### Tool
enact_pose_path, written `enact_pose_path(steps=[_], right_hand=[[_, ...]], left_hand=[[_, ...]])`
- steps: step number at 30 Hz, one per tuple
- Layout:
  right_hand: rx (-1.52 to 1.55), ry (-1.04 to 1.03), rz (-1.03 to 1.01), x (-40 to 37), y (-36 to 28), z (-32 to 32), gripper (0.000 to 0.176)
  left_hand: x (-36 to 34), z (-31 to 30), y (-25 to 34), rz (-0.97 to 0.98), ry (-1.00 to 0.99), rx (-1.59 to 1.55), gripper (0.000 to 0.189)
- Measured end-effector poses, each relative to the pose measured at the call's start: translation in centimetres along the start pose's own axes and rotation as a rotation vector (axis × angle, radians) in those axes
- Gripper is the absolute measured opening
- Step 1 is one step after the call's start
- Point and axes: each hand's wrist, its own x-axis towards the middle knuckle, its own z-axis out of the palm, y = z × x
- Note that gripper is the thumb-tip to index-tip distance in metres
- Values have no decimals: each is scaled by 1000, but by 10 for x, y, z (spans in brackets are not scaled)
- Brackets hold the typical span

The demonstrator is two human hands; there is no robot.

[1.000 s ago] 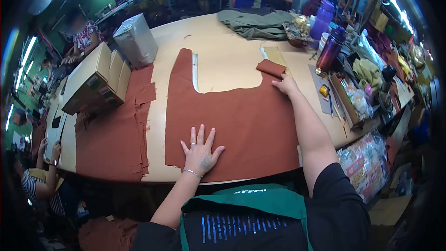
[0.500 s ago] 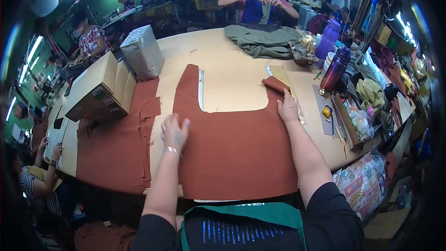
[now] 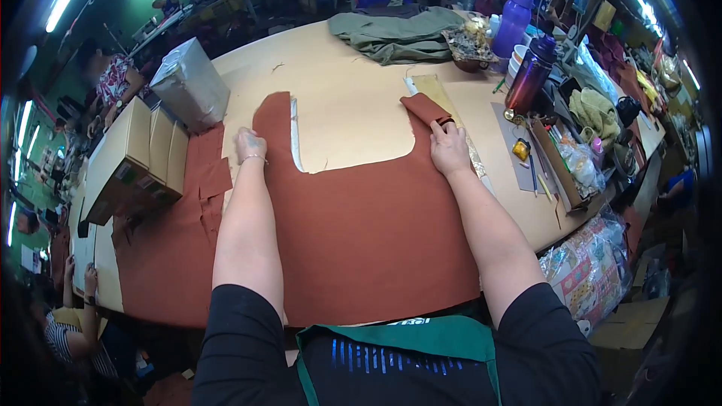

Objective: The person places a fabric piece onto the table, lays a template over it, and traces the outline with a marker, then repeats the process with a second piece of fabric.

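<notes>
A rust-brown cut fabric piece (image 3: 368,233) with a deep U-shaped cut-out lies in front of me. A white edge shows beneath its left strap. My left hand (image 3: 250,146) is closed at the outer edge of that strap, its fingertips partly hidden. My right hand (image 3: 450,150) is closed on the right strap, whose top end is folded over toward me. Under and beside that strap lies a yellowish pattern strip (image 3: 430,89).
More rust-brown fabric (image 3: 165,256) is stacked at left, beside cardboard boxes (image 3: 124,158) and a wrapped box (image 3: 192,83). Olive garments (image 3: 391,36) lie at the far side, near a person's hands. Bottles (image 3: 534,75) and a tray of tools (image 3: 556,165) stand at right.
My left hand has moved forward from beside the body of the piece to the left strap and closed. My right hand remains at the folded right strap. The view has tilted down.
</notes>
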Motion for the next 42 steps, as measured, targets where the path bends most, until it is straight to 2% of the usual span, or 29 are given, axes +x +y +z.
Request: enact_pose_path(steps=[1,4,6,7,8,9,11,14,17,20,23,25,27,29,32,33,36,37,39,40,42], right_hand=[[-10,-50,42,1,-3,-2,32],[-31,-42,39,2,-1,0,34],[-45,-176,66,11,4,3,35],[-52,-245,72,20,5,6,35],[7,-344,197,40,1,-6,35],[70,-457,325,58,-6,-13,34],[109,-439,397,84,-9,-10,31],[442,-327,194,123,23,36,46],[207,-74,328,128,12,12,68],[133,-97,513,112,35,6,83],[55,-131,495,64,56,4,76],[-3,-137,409,19,66,-14,63],[73,-94,351,-25,73,-44,45],[118,-187,391,-57,68,-74,36],[150,-238,406,-82,54,-94,32],[192,-210,414,-84,63,-86,31],[544,-315,561,-77,81,-76,28],[759,-381,643,-73,82,-76,22],[1237,-531,679,-68,79,-83,20],[1472,-601,694,-64,75,-91,19],[1583,-549,666,-66,49,-106,18]], left_hand=[[-27,-17,15,11,112,-22,45],[-83,-11,26,302,352,-60,50],[-142,-25,40,295,2,126,52],[-165,-24,41,278,-91,185,55],[-179,-20,40,255,-189,242,58],[-182,-12,32,270,-147,243,59],[-186,5,26,310,-55,217,63],[-185,2,28,304,-82,234,64],[-186,0,30,291,-97,235,63],[-186,0,30,292,-94,238,63],[-186,0,30,291,-93,228,64],[-184,-2,29,295,-115,211,63],[-173,-1,25,302,-113,165,62],[-157,4,15,309,-95,90,61],[-167,-15,-1,394,66,69,59],[-178,-26,-13,409,93,68,58],[-221,-56,-54,196,56,267,58],[-227,-58,-68,166,6,276,58],[-239,-54,-91,104,-104,287,58],[-241,-52,-97,113,-86,281,59],[-242,-49,-99,147,-53,265,59]])
